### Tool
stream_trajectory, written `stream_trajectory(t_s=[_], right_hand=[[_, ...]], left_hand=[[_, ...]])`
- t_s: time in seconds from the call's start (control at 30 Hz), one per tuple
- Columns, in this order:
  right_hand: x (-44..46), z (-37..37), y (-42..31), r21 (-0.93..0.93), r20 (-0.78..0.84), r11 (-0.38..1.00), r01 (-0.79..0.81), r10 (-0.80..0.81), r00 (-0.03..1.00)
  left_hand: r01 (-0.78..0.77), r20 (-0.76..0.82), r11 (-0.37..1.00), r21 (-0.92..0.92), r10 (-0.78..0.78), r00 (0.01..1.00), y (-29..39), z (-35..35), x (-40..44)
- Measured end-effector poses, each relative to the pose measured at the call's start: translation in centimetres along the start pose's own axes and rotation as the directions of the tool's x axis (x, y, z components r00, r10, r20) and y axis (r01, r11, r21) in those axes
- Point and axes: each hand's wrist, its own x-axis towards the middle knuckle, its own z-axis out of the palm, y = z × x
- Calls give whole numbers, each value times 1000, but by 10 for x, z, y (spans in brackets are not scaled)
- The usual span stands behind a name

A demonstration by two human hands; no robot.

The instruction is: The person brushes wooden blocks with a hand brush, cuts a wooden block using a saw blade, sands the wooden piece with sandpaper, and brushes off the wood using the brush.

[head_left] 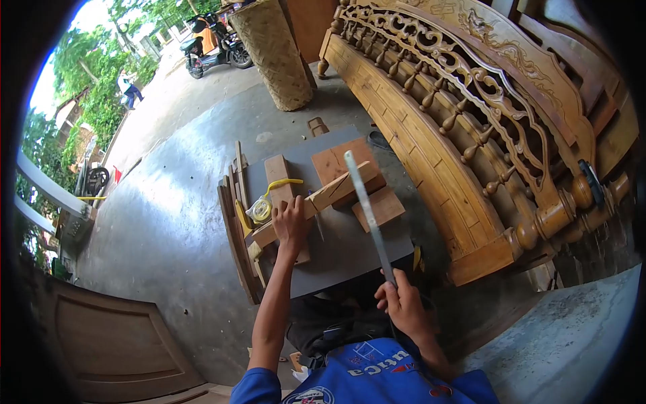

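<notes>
My left hand [289, 224] presses down on a wooden strip [328, 194], its fingers curled over the wood. The strip lies slanted across the table, its far end on a stack of wood blocks [336, 160]. Just left of my fingers sits a clear-cased tape measure [260, 209] with a yellow strap. My right hand [402, 304] is closed around the near end of a long, flat metal bar [366, 205]. The bar points up and away, crossing the view of the strip's far end. Its exact kind I cannot make out.
The grey table [340, 259] also bears a loose block [378, 209] and several wood lengths [232, 232] along its left edge. A carved wooden bench [431, 168] stands close on the right. A rolled woven mat [274, 60] stands behind. A wooden panel [114, 337] lies lower left.
</notes>
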Motion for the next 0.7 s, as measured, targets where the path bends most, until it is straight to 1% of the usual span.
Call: stream_trajectory(t_s=[0.07,0.13,0.2,0.33,0.53,0.6,0.63,0.7], right_hand=[[3,-1,9,-41,16,999,-9,9,1000],[7,-3,18,-103,40,995,-3,7,999],[10,-1,29,-205,53,977,54,-44,998],[12,8,41,-347,52,921,178,-171,984],[18,18,45,-469,140,838,279,-242,960],[22,19,43,-627,272,712,315,-179,946],[23,21,42,-692,334,636,342,-137,932],[26,29,42,-705,318,631,324,-127,940]], left_hand=[[-41,-78,996,77,47,996,-2,9,-7],[-45,-128,992,116,60,990,0,13,-13],[-50,-187,984,172,83,979,1,14,-15],[-35,-210,984,172,71,975,4,15,-17],[-18,-232,985,171,58,971,4,20,-17],[-24,-241,986,167,64,968,5,15,-15],[-16,-206,983,185,55,977,5,14,-15],[-19,-201,984,176,54,978,6,12,-16]])
